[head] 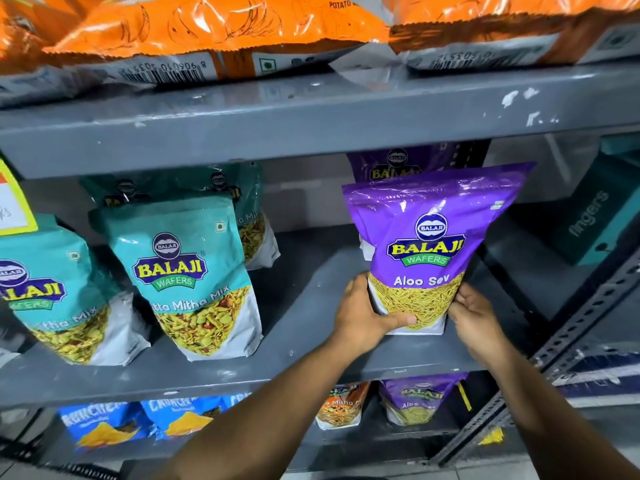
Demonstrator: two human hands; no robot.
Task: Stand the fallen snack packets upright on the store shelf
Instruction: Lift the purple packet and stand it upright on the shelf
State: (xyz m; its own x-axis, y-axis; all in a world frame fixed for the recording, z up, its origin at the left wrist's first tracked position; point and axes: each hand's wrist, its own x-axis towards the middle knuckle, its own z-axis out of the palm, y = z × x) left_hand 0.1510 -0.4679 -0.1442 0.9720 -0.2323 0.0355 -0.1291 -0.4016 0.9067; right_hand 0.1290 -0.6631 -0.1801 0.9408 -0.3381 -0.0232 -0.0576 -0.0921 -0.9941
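Note:
A purple Aloo Sev packet (429, 244) stands upright on the grey middle shelf (304, 306), right of centre. My left hand (367, 313) grips its lower left corner, thumb across the front. My right hand (474, 317) holds its lower right edge. A second purple packet (391, 164) stands behind it, mostly hidden. To the left, teal Khatta Mitha Mix packets (194, 282) stand upright, one (52, 292) at the far left and another (249, 209) further back.
Orange potato chip bags (214, 32) lie flat on the shelf above. A teal box (592, 216) sits at the right of the middle shelf. Blue chip packets (104, 424) and more snack packets (419, 400) stand on the lower shelf. A perforated metal upright (585, 320) runs along the right.

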